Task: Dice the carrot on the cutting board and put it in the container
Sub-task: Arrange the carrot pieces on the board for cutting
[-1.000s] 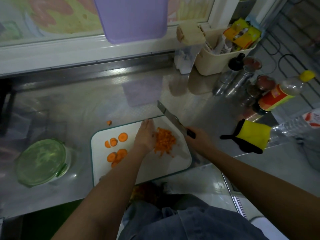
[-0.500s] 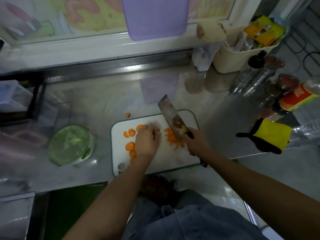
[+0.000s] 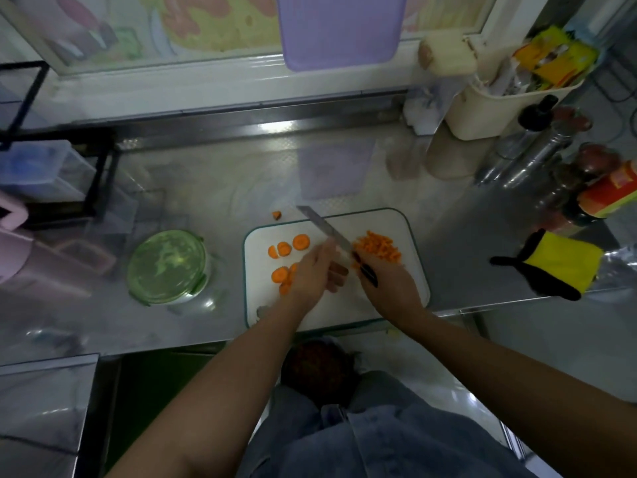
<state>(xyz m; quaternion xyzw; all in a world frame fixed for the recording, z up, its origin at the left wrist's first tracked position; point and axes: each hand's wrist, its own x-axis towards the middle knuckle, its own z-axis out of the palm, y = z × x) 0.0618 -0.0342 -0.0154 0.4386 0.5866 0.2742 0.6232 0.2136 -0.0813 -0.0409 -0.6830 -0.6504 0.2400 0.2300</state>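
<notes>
Carrot slices await dicing; right fingers grip the knife, left fingers too blurred to judge; tuck them back, gather slices, chop evenly

A yellow and black cloth is laid on the steel counter, well right of the right hand. A cream caddy and steel shakers are set beyond it. A purple board is hung far ahead of the left hand, and a black rack is placed far to its left.
</notes>
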